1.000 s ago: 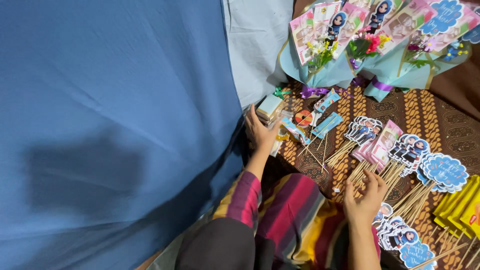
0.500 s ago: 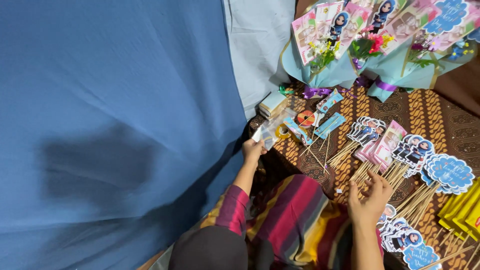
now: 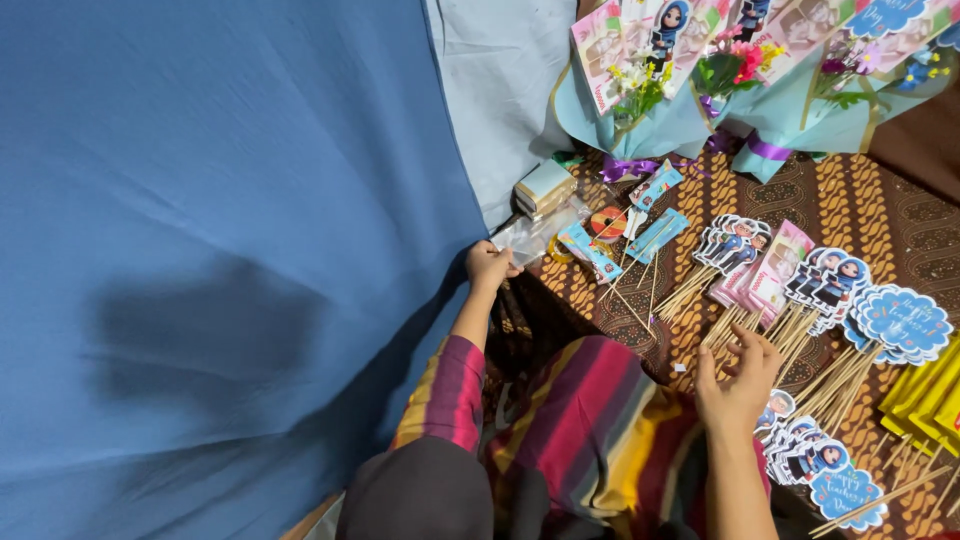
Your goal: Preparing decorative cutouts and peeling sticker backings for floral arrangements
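head view shows your left hand [image 3: 489,266] with its grip pinched on a clear plastic bag [image 3: 535,236] at the edge of the patterned cloth [image 3: 880,215]; the bag's long axis runs up and right from the grip; your right hand [image 3: 735,375], fingers spread and holding nothing, hovers just above the stick toppers [image 3: 745,325], well apart from the bag; your left is nearer.

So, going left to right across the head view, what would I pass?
Big blue cloth → left hand → orange round disc → right hand → blue scalloped paper toppers on wooden sticks.
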